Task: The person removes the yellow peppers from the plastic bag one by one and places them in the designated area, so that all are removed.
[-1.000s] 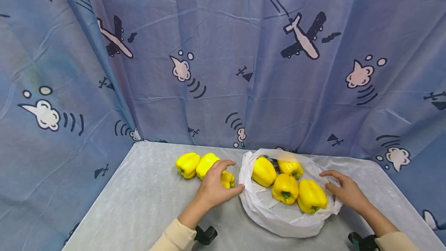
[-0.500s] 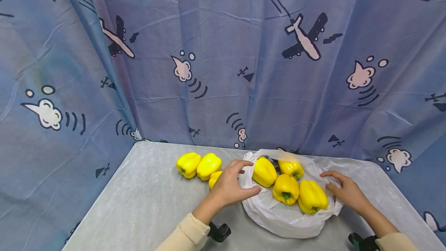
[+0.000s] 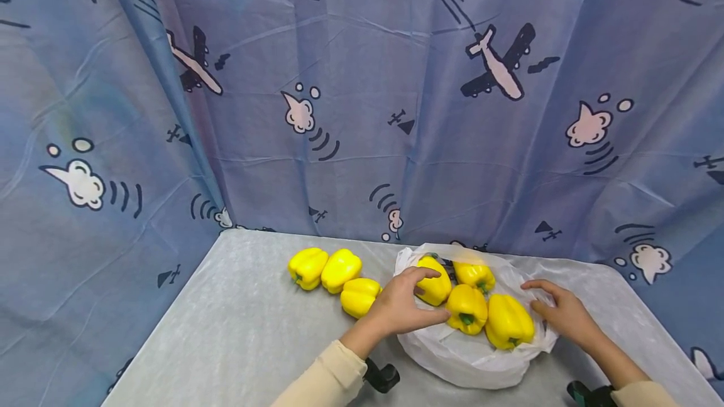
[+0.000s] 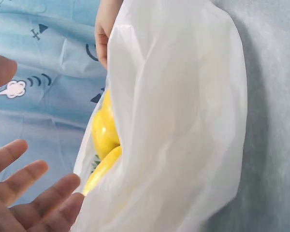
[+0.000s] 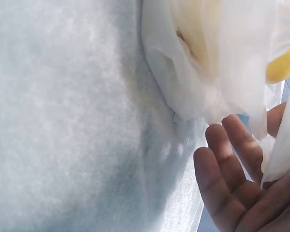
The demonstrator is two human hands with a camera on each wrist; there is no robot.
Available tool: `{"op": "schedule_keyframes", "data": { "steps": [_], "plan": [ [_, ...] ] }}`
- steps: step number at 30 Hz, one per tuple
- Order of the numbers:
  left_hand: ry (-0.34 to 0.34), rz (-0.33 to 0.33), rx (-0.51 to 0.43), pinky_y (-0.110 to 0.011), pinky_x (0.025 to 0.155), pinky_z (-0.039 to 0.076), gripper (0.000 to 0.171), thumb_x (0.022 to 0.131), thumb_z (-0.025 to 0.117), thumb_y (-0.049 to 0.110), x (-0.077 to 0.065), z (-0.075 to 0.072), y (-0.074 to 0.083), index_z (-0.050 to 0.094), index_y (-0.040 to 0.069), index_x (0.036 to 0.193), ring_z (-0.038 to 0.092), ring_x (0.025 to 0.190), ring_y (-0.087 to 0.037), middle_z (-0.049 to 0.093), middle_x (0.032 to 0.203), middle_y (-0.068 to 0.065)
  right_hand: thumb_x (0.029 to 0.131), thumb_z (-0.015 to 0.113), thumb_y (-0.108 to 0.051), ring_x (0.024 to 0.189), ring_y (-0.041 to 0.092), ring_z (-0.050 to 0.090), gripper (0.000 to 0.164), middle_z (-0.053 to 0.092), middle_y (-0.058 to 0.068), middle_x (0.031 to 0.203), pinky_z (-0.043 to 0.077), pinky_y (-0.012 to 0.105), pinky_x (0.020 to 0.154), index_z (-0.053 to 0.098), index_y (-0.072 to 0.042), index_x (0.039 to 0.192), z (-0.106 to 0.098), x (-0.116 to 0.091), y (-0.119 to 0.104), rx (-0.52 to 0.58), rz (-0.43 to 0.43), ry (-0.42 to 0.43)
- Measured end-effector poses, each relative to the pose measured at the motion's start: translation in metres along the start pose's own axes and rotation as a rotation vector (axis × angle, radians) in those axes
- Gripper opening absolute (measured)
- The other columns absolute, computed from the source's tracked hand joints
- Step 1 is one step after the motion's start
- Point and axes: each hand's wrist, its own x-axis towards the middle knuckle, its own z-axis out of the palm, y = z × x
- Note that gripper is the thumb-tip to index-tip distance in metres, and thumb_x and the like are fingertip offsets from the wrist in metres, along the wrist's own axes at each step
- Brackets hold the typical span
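Observation:
A white plastic bag (image 3: 452, 366) lies with its mouth open and several yellow bell peppers (image 3: 510, 322) in it. My left hand (image 3: 398, 306) is over the bag's left rim near the peppers, fingers spread and thumb apart, holding nothing. The left wrist view shows those fingers (image 4: 31, 174) beside the bag. At the right rim, my right hand (image 3: 568, 313) holds the bag's edge between thumb and fingers. In the right wrist view the plastic runs into the palm, with the other fingers (image 5: 217, 169) extended. Part of one pepper (image 3: 432, 287) is hidden behind my left hand.
Left of the bag, three more yellow bell peppers (image 3: 342, 270) lie on the grey-white covered table (image 3: 243, 319). A blue patterned curtain (image 3: 339, 112) hangs behind and beside the table. Dark straps with a camera piece (image 3: 383, 377) sit at the wrists.
My left hand has moved right, from beside the loose peppers to over the bag's rim, uncovering the third loose pepper. The right hand has stayed at the bag's edge.

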Motion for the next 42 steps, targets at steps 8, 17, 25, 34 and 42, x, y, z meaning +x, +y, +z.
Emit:
{"op": "schedule_keyframes", "data": {
  "steps": [8, 17, 25, 34, 42],
  "plan": [
    [-0.042, -0.008, -0.026, -0.019, 0.087, 0.05, 0.059, 0.075, 0.077, 0.047, 0.01, 0.022, 0.0, 0.057, 0.032, 0.128, 0.061, 0.106, -0.01, 0.054, 0.132, 0.011, 0.096, 0.054, -0.022, 0.127, 0.057, 0.034, 0.039, 0.039, 0.037, 0.141, 0.034, 0.074, 0.094, 0.054, -0.002, 0.13, -0.001, -0.001, -0.003, -0.003, 0.005, -0.009],
    [-0.012, 0.012, 0.048, -0.021, 0.098, 0.045, 0.056, 0.077, 0.075, 0.046, 0.019, 0.047, 0.0, 0.058, 0.028, 0.127, 0.053, 0.118, -0.003, 0.057, 0.128, 0.013, 0.095, 0.054, -0.02, 0.127, 0.057, 0.035, 0.038, 0.04, 0.037, 0.139, 0.034, 0.074, 0.094, 0.055, -0.002, 0.128, 0.002, 0.0, 0.0, -0.005, 0.001, -0.007],
    [0.012, -0.009, 0.107, -0.02, 0.098, 0.045, 0.052, 0.079, 0.072, 0.046, 0.022, 0.062, -0.002, 0.06, 0.029, 0.127, 0.053, 0.118, -0.001, 0.058, 0.128, 0.015, 0.095, 0.054, -0.02, 0.126, 0.057, 0.036, 0.037, 0.042, 0.037, 0.138, 0.035, 0.073, 0.093, 0.056, -0.002, 0.127, 0.003, 0.001, 0.002, 0.004, -0.026, 0.003],
    [0.036, 0.015, 0.176, -0.019, 0.099, 0.044, 0.052, 0.082, 0.069, 0.045, 0.026, 0.068, -0.006, 0.059, 0.028, 0.13, 0.054, 0.12, -0.001, 0.059, 0.129, 0.015, 0.096, 0.055, -0.019, 0.126, 0.057, 0.036, 0.035, 0.043, 0.036, 0.138, 0.035, 0.073, 0.093, 0.057, -0.002, 0.126, 0.002, 0.003, 0.0, -0.003, -0.039, 0.012],
    [0.029, 0.042, 0.239, -0.019, 0.1, 0.044, 0.05, 0.085, 0.065, 0.044, 0.032, 0.073, -0.009, 0.056, 0.028, 0.132, 0.052, 0.122, -0.001, 0.057, 0.133, 0.014, 0.095, 0.053, -0.021, 0.126, 0.058, 0.035, 0.037, 0.042, 0.037, 0.138, 0.034, 0.074, 0.094, 0.056, -0.002, 0.127, 0.002, 0.003, -0.001, -0.001, -0.011, -0.014]
  ]
}}
